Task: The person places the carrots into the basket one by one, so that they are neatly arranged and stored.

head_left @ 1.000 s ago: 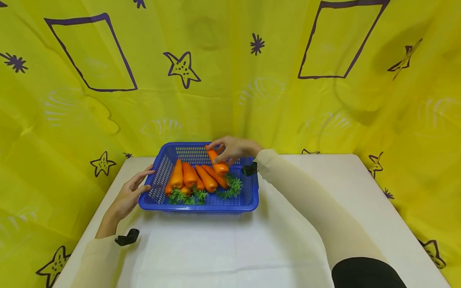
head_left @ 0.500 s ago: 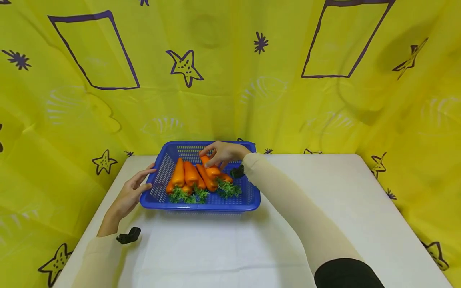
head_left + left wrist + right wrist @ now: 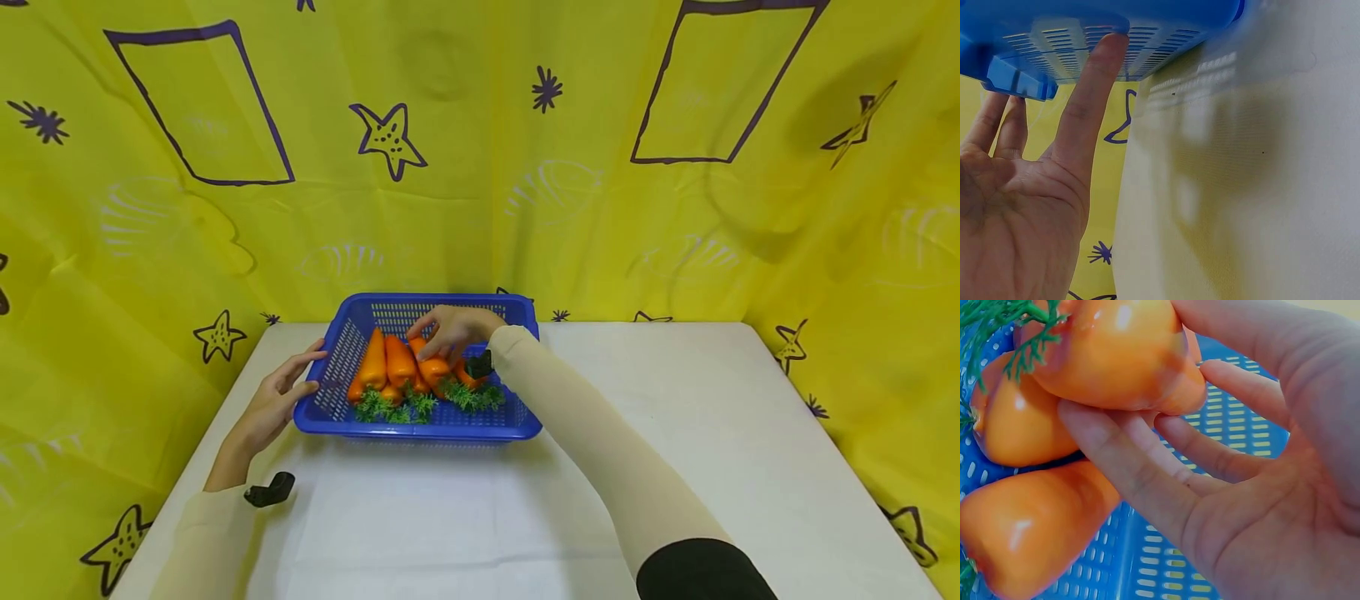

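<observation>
A blue slotted plastic basket [image 3: 341,429] stands at the back of the table, with several glossy orange carrots [image 3: 371,364] lying side by side in it, leafy green tops [image 3: 390,407] toward the front. My right hand [image 3: 459,327] reaches in from the right and holds one carrot [image 3: 436,372] between thumb and fingers, on top of the others. In the right wrist view, two more carrots [image 3: 1035,531] lie beside the held carrot [image 3: 1116,356]. My left hand [image 3: 264,410] touches the basket's left side with extended fingers; the left wrist view shows a fingertip [image 3: 1110,47] against the slotted wall.
A white cloth covers the table [image 3: 420,517], which runs on to the front and right of the basket. Yellow curtain [image 3: 465,208] with starfish and fish drawings hangs behind and on both sides.
My right hand has carried the carrot left and down from the basket's back right onto the other carrots. My left hand stays at the basket's left side.
</observation>
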Action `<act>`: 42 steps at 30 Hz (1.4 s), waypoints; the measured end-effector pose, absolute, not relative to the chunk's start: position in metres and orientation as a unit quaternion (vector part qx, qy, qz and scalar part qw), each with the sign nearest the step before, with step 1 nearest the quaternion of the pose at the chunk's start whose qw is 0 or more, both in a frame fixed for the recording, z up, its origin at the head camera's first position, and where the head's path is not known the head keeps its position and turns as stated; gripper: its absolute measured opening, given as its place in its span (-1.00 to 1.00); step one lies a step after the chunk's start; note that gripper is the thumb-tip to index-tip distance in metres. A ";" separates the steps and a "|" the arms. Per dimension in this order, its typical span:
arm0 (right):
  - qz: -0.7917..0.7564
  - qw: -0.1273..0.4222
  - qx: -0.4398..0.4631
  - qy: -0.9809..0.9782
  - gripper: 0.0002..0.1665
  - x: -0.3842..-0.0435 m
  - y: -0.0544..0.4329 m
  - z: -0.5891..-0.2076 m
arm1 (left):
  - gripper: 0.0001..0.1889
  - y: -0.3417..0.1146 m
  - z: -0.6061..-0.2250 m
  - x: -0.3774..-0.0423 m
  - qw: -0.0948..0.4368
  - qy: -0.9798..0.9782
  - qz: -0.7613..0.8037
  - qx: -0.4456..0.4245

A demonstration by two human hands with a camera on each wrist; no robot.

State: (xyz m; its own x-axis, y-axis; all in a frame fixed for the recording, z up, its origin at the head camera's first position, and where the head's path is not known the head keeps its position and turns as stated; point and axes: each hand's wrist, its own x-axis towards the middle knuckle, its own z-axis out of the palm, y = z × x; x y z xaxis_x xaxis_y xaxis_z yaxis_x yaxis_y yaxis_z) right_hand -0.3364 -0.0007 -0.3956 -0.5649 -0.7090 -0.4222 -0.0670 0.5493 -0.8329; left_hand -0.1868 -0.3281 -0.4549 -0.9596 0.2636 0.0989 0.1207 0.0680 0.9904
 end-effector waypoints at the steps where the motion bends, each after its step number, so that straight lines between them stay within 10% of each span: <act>1: -0.405 0.396 -0.245 0.787 -0.28 -0.337 -0.001 -0.396 | -0.48 -0.328 -0.455 -0.187 0.053 0.729 0.670 0.131; 42: -0.387 0.393 -0.258 0.793 -0.24 -0.325 -0.004 -0.399 | -0.48 -0.331 -0.455 -0.187 0.065 0.736 0.659 0.139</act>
